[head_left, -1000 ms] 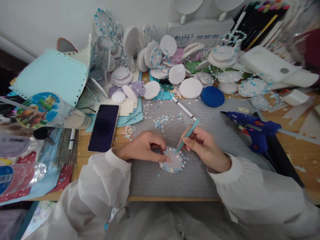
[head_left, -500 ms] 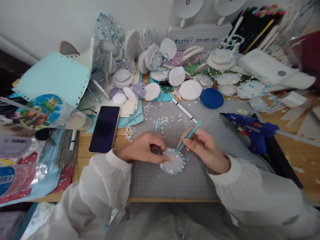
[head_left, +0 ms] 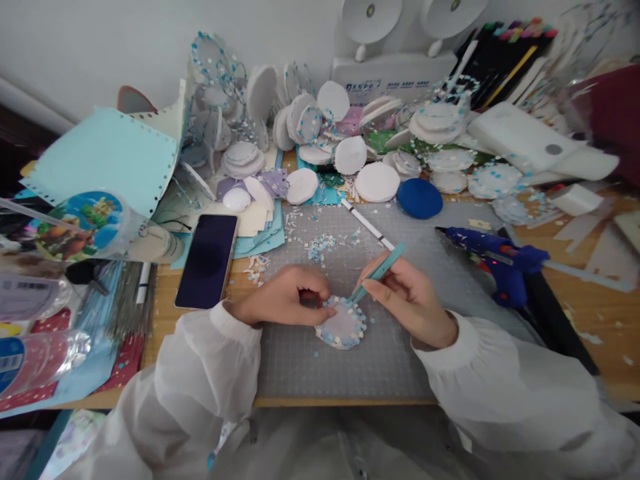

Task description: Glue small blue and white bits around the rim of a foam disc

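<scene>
A round white disc point(head_left: 343, 325), edged with small blue and white bits, lies on the grey cutting mat point(head_left: 290, 373). My left hand point(head_left: 293, 293) is at the disc's upper left, thumb and fingers closed on its rim. Teal tweezers point(head_left: 377, 275) are held in my right hand point(head_left: 403, 293), slanting down so that their tips meet the disc's top edge. Whether a piece sits between the tips is too small to tell. Beyond the hands, a scatter of blue and white bits point(head_left: 321, 247) lies on the mat.
A blue glue gun point(head_left: 500, 257) with a small red light rests at the right. At the left are a phone point(head_left: 207, 260) and a plastic cup point(head_left: 90, 223). Several white discs point(head_left: 377, 182), a blue round pad point(head_left: 420, 198) and a white pen point(head_left: 367, 223) lie behind.
The whole view has shifted slightly. The tweezers' tips stay at the disc's upper edge, and both hands keep nearly the same pose.
</scene>
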### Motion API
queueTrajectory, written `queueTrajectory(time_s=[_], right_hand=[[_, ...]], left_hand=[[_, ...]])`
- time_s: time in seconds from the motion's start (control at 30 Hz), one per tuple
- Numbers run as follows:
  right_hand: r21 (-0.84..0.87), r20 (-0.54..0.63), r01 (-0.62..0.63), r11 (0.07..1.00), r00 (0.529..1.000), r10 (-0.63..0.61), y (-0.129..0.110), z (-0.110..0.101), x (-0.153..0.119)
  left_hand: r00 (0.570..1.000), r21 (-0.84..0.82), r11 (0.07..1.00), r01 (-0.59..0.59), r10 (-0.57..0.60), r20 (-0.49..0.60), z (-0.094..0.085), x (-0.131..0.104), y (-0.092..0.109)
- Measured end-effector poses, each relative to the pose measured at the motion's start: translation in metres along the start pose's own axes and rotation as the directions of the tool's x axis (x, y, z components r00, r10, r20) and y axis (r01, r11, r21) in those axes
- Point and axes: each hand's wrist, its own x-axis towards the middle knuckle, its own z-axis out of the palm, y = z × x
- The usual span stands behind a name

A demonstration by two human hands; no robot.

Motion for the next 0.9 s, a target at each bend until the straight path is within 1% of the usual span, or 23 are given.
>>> queueTrajectory(time_s=[0.2,0.4,0.5,0.7,0.9], right_hand=[[0.001,-0.040,0.004,1.000,0.999,-0.004,-0.0024,0.0002,-0.0002],[0.033,-0.086,-0.025,0.999,0.996,0.027,-0.0029,0.0010,0.0004],[0.032,-0.095,-0.042,0.999,0.995,0.044,-0.0025,0.0006,0.0000],[0.088,-0.114,-0.067,0.994,0.990,0.077,0.0025,-0.0020,0.0003],[0.137,-0.088,-0.072,0.988,0.992,0.085,0.0032,-0.0019,0.0005]], left_hand=[[1.000,-0.016,1.000,0.012,-0.012,0.004,0.0002,0.0004,-0.0010],[1.000,-0.029,1.000,-0.003,0.002,-0.015,0.0001,0.0011,0.0014],[1.000,-0.043,0.999,0.002,-0.002,-0.006,-0.0015,0.0013,0.0019],[0.997,-0.181,0.981,0.071,-0.075,-0.019,-0.0048,0.0000,0.0018],[0.995,-0.171,0.981,0.093,-0.099,-0.027,-0.0019,0.0015,0.0027]])
